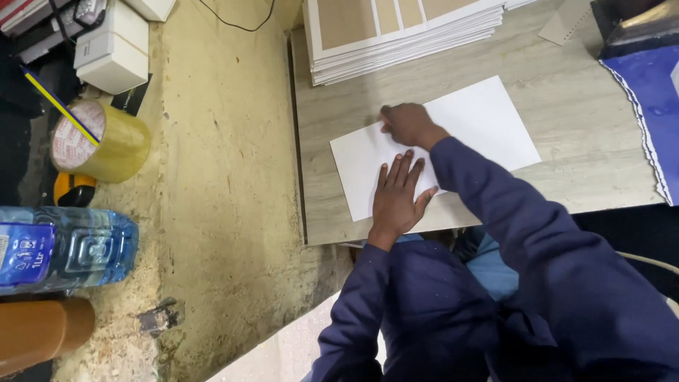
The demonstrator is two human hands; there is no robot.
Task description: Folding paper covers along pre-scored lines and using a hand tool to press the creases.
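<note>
A white rectangular sheet (481, 120) lies flat on the pale wood-grain table (580, 170). My left hand (397, 198) rests palm down on the sheet's near left part, fingers spread. Just beyond it, my right hand (409, 124) presses on the sheet with its fingers curled, knuckles up. Both arms wear dark blue sleeves. Whether the right hand holds anything small is hidden.
A stack of white-edged brown cards (396, 35) sits at the table's far side. Blue material with a scalloped edge (654, 106) lies at right. On the left ledge are a tape roll (99, 141), a clear water bottle (67, 247), white boxes (113, 49) and a brown cylinder (42, 332).
</note>
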